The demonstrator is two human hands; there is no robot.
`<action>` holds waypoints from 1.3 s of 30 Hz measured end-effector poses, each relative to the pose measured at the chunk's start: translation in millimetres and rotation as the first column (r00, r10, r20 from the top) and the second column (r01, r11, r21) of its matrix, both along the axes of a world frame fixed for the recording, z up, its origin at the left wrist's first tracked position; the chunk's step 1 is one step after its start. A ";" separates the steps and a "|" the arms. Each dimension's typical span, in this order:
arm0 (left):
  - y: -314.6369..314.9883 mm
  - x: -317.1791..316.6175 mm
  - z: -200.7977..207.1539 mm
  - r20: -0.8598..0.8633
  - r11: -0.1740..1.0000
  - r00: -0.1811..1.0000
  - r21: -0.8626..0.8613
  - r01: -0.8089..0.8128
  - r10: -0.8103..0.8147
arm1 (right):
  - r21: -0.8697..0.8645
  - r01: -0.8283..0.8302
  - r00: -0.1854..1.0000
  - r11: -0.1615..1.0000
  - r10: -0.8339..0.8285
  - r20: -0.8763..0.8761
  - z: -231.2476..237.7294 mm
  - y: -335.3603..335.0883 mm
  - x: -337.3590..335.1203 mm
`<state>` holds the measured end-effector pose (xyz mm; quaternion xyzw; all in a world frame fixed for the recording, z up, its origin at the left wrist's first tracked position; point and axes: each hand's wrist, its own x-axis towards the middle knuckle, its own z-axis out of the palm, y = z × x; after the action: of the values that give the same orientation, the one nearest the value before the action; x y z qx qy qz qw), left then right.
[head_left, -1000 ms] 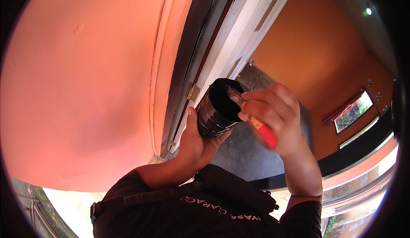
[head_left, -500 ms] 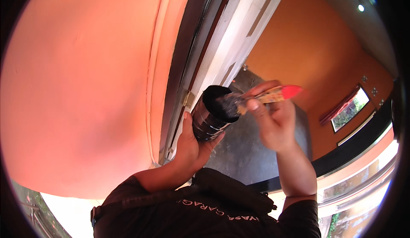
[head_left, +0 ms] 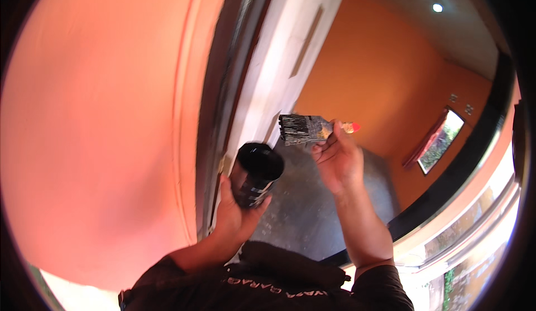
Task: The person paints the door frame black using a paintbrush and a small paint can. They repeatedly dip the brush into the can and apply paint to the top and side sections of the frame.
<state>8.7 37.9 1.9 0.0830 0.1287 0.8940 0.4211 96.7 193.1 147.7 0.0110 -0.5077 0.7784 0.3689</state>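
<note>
We are looking at a flat, paint-stained brush with dark bristles and a red-tipped handle (head_left: pixel 312 130), which is sitting above and to the right of an open black cylindrical can (head_left: pixel 255 177), well clear of its mouth. The brush's long axis is running nearly level across the view, its bristles pointing left and its red tip pointing right. The right hand (head_left: pixel 341 163) is the nearer one, pinching the handle between thumb and fingers, so the bristles are extending to that hand's left. The left hand (head_left: pixel 235 213) is lying lower and to the left, cupping the can from below, with its thumb on one side and its fingers on the other. We are seeing the can tilting slightly, its dark mouth facing upward.

Just beyond the bristles, a long white panel (head_left: pixel 285 54) is slanting upward; we are unable to tell whether they are touching it. Farther left, a dark brown frame (head_left: pixel 220 71) is edging a smooth salmon-pink wall (head_left: pixel 106 121), while a grey floor (head_left: pixel 318 202) is showing beneath the hands.
</note>
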 end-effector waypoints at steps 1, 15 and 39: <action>1.4 -0.9 2.0 0.002 1.000 1.000 -0.015 0.004 -0.004 | 0.011 0.017 0.998 1.000 -0.017 -0.052 8.4 2.2 -0.8; 8.5 -7.5 22.2 0.058 0.994 0.996 0.091 0.067 -0.073 | 0.019 0.965 0.007 -0.263 -0.044 -0.999 324.3 26.3 79.9; 22.4 -62.6 38.4 -0.373 0.952 0.915 -0.191 -0.239 0.154 | -0.057 0.477 -0.044 -0.877 0.041 -0.998 494.2 53.5 -20.1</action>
<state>-53.9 60.3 40.2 0.1790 0.3139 0.8811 0.3052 76.6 246.6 641.9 0.0464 -0.5404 -0.4789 0.6902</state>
